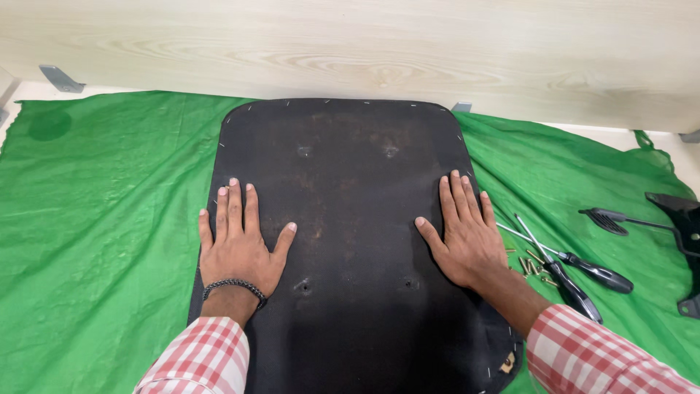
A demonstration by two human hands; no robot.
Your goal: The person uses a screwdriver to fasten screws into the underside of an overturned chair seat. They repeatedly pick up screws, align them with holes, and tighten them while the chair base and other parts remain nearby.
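Both the left hand (239, 244) and right hand (467, 237) lie flat, fingers spread, gripping nothing, on the black seat base (350, 219) lying mid green cloth (95, 241); screwdrivers (576, 277) and what look like loose screws (532, 264) lie untouched near the cloth's right edge.

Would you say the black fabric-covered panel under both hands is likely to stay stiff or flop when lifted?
The black panel probably stays stiff: it lies flat, edges stapled taut over a board. Being wide, it likely needs both the left hand and right hand. It may drag the green cloth if pushed.
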